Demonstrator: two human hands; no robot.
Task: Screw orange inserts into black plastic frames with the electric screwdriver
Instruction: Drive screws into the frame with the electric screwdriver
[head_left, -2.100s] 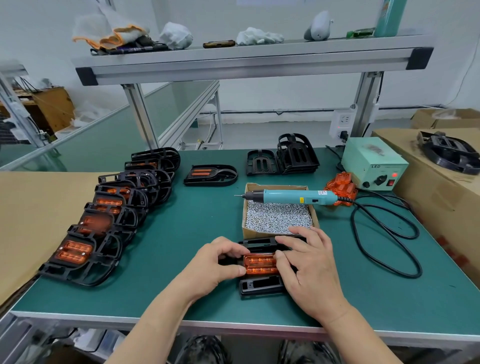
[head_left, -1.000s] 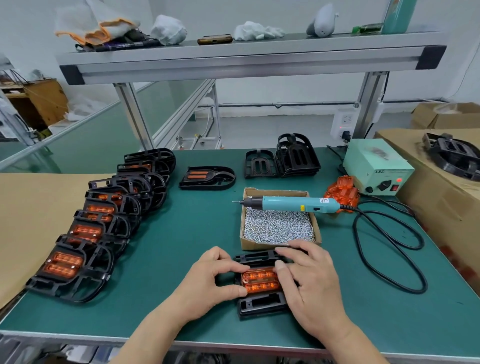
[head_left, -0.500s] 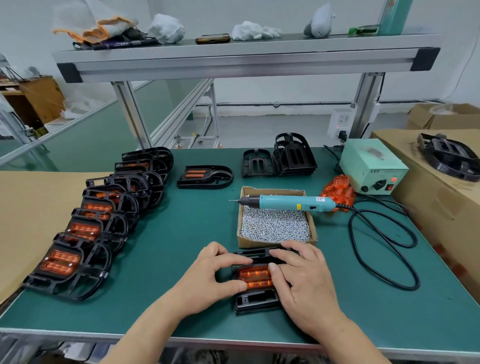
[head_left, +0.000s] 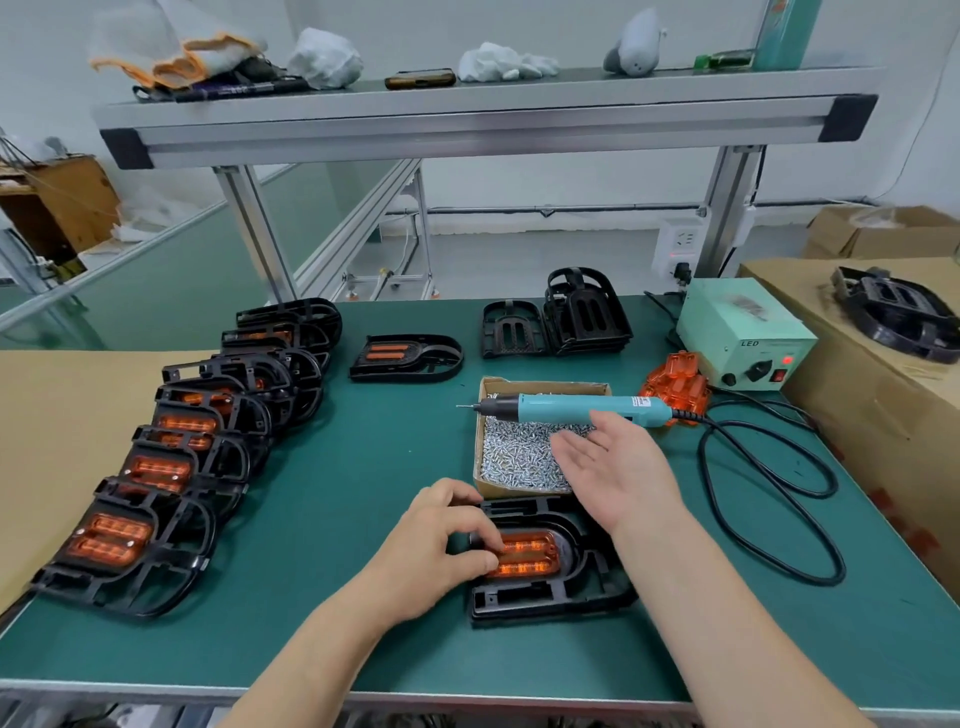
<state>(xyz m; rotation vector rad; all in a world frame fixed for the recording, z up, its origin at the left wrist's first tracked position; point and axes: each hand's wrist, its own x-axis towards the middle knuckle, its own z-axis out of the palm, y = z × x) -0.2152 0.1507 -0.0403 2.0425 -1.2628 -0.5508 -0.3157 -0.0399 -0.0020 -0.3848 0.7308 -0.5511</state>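
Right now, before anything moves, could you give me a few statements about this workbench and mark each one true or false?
1. The electric screwdriver lies across the cardboard box of screws. True.
2. The right hand grips the screwdriver. False: it hovers open, palm up, beside it and holds nothing.
3. The left hand holds the orange insert in the black frame nearest the person. True.
4. The row of fitted frames lies on the person's right. False: it runs along the table's left side.

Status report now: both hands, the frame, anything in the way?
Left hand pinches orange insert, seated in black frame. Right hand open over screw box, near electric screwdriver. Nothing between them.
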